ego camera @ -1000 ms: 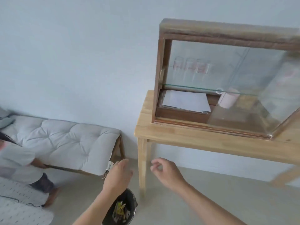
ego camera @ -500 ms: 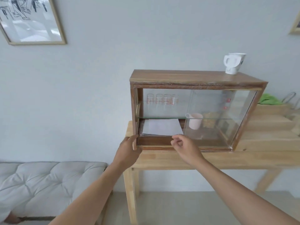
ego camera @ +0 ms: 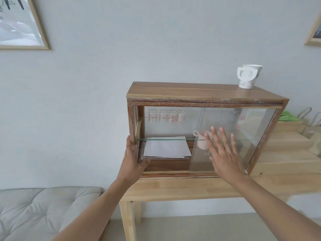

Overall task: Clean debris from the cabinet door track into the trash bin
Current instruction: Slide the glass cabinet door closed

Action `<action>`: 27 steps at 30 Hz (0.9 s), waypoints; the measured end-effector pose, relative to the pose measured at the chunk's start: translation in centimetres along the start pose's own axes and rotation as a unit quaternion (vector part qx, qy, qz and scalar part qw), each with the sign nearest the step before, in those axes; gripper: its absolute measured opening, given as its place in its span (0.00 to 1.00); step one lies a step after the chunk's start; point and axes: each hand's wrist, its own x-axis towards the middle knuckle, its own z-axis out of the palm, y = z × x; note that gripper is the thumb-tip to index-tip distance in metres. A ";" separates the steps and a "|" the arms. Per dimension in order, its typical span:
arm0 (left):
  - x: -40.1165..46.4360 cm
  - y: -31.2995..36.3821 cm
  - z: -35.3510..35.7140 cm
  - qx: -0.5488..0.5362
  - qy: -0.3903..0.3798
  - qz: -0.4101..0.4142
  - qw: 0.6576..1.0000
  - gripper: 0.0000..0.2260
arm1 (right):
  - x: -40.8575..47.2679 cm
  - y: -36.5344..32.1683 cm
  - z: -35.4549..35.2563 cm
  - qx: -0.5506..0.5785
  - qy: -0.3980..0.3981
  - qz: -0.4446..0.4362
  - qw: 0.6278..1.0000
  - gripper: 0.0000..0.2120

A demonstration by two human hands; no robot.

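Left hand (ego camera: 132,164) grips the cabinet (ego camera: 205,94) at its left post, fingers on the outer side and thumb hooked round the front near the bottom corner. Right hand (ego camera: 224,153) is open, fingers spread, palm flat against the glass door (ego camera: 246,122), which covers the cabinet's right half. The track (ego camera: 173,173) runs along the cabinet's bottom front edge between the two hands, just above the surface (ego camera: 191,188); debris in it too small to tell.
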 end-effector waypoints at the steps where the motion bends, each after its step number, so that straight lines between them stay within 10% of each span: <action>1: 0.1 -0.1 0.4 -0.009 0.007 -0.005 1.000 0.52 | 0.1 1.0 0.7 -0.018 0.006 -0.004 1.000 0.55; 13: 0.4 -0.7 2.5 -0.040 0.059 0.002 0.997 0.52 | 1.7 4.7 3.6 -0.071 0.044 -0.102 0.991 0.55; 27: -0.4 0.3 1.4 -0.045 0.037 -0.004 0.998 0.52 | 7.8 -7.1 3.0 -0.049 0.082 -0.199 0.975 0.61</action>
